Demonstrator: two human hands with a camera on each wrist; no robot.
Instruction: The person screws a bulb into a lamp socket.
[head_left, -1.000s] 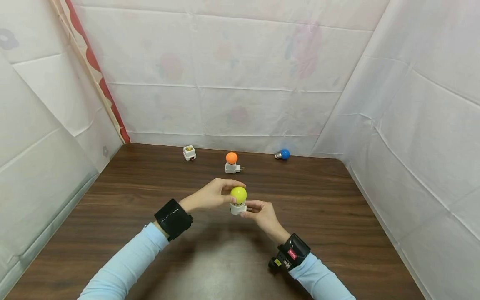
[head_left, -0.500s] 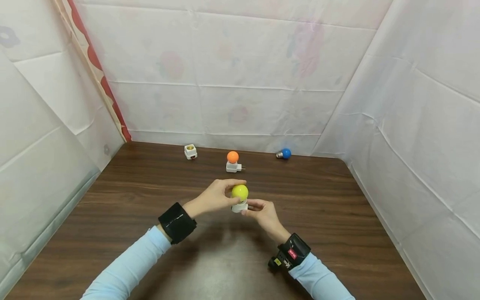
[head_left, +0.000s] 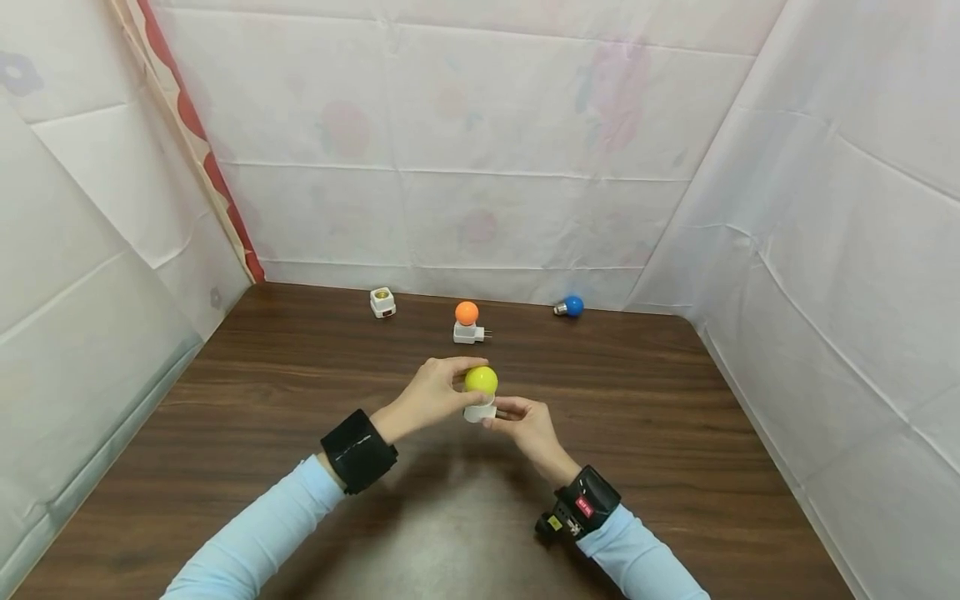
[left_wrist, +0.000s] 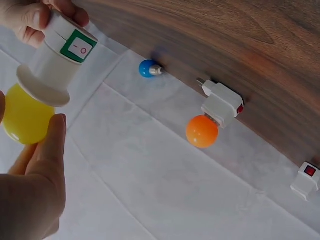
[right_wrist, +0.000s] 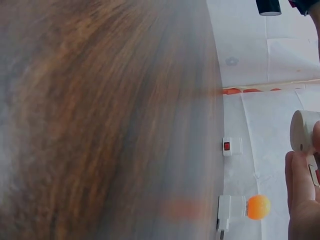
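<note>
Between my two hands is a yellow light bulb (head_left: 481,381) seated on a white lamp socket (left_wrist: 56,60). My left hand (head_left: 435,393) pinches the bulb with thumb and fingers from the left. My right hand (head_left: 529,429) grips the socket's base from the right. A switch (left_wrist: 79,46) with a green surround shows on the socket's side in the left wrist view. Only part of the socket and of my right hand (right_wrist: 302,195) shows at the edge of the right wrist view. Where bulb meets socket, the flared rim hides the thread.
Farther back on the wooden table (head_left: 300,350) stands an orange bulb (head_left: 467,313) in a white plug-in socket (head_left: 465,333). A white socket (head_left: 382,303) without a bulb is at back left, and a blue bulb (head_left: 573,306) lies at back right. White sheets (head_left: 480,167) enclose the table.
The bulb and socket have risen slightly in the head view. The bulb now sits lower against the socket, whose metal neck no longer shows. Both hands keep their hold.
</note>
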